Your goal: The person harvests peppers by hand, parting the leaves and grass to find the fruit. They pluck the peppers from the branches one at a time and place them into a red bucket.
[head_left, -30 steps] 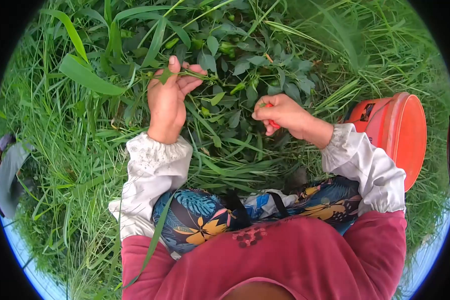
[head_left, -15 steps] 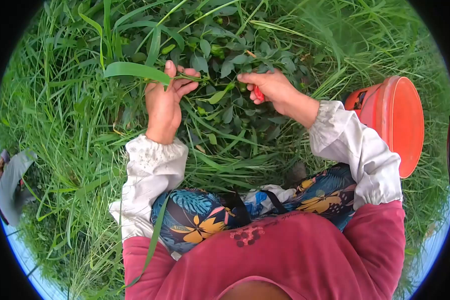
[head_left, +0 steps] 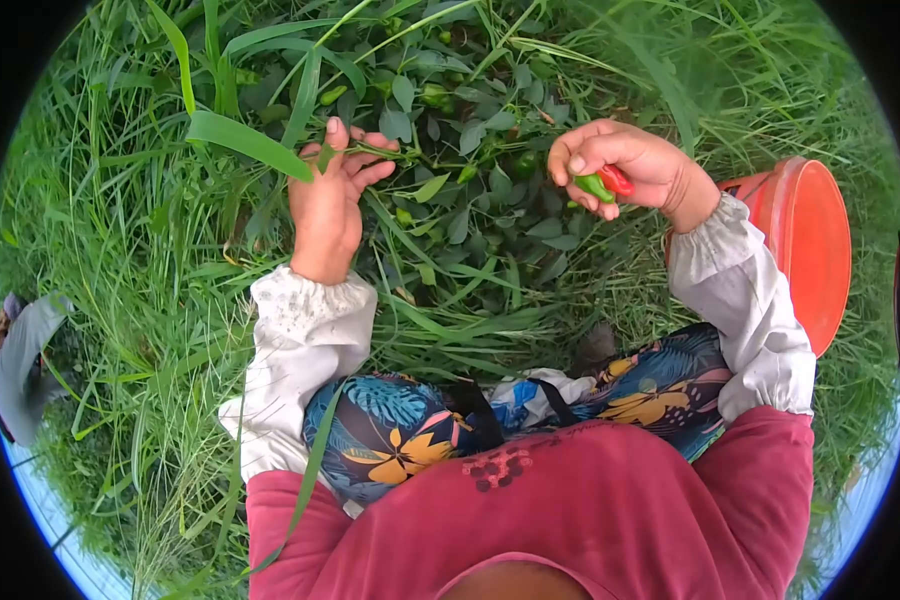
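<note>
Over leaves (head_left: 500, 184), right hand (head_left: 635, 165) grips peppers (head_left: 613, 181); left hand (head_left: 330, 205), spread, touches a stem (head_left: 410, 156).

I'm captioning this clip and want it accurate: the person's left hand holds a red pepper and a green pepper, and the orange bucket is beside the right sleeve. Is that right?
Not quite: the head view shows the right hand holding the red pepper and the green pepper. The orange bucket is indeed beside the right sleeve.
</note>
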`<action>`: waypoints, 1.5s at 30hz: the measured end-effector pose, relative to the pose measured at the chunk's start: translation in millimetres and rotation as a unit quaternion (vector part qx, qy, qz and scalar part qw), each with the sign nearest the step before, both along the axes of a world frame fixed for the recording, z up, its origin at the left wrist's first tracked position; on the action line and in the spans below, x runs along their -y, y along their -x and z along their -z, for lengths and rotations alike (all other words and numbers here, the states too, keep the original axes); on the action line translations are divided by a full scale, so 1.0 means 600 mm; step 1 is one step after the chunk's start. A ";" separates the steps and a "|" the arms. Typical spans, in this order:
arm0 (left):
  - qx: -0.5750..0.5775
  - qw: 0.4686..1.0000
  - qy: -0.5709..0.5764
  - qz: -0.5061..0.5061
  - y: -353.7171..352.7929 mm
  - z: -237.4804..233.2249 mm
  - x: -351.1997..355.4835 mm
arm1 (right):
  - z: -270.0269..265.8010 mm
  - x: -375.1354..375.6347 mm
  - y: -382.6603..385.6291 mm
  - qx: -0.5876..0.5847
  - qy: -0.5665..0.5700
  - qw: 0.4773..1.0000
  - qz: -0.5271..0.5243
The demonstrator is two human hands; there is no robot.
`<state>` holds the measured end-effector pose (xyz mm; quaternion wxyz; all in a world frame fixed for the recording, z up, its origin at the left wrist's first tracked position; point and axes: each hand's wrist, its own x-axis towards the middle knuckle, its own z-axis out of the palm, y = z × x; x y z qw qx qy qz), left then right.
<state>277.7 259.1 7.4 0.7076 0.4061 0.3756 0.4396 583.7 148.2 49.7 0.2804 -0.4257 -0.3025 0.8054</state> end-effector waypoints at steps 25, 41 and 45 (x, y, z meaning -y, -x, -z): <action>0.030 0.976 -0.141 0.166 -0.060 0.014 0.024 | -0.046 -0.029 0.152 0.312 -0.149 0.934 0.095; -0.105 0.993 -0.034 0.047 -0.026 0.068 -0.022 | -0.114 -0.007 0.153 0.046 -0.060 0.995 0.062; -0.103 0.993 -0.051 -0.028 -0.017 0.031 -0.013 | -0.118 0.007 0.040 0.002 -0.125 0.975 0.186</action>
